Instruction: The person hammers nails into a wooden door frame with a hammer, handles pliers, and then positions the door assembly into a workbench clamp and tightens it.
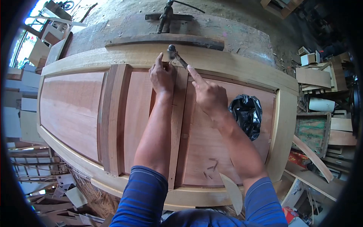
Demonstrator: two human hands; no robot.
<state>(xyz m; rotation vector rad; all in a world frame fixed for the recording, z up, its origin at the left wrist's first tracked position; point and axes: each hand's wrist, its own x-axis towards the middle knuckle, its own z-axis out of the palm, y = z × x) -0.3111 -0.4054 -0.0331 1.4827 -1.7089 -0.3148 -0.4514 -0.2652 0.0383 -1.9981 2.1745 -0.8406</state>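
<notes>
A wooden door panel (68, 104) with a pale frame and reddish inset boards lies flat before me. My right hand (210, 94) grips a hammer (181, 59), its index finger stretched along the handle. The hammer's head is blurred, just right of my left fingertips over the far frame rail (227, 70). My left hand (162, 78) rests at the far end of a brown upright strip (177, 132), index finger raised and the other fingers curled; what they pinch, if anything, is hidden. Several small nails (213, 165) lie scattered on the right inset board.
A black plastic bag (246, 116) sits on the right inset board. A thin pale wood piece (231, 193) overhangs the near edge. Beyond the door are a dark wooden bar (166, 39) and a clamp-like metal tool (165, 18). Wood offcuts (314, 77) are piled to the right.
</notes>
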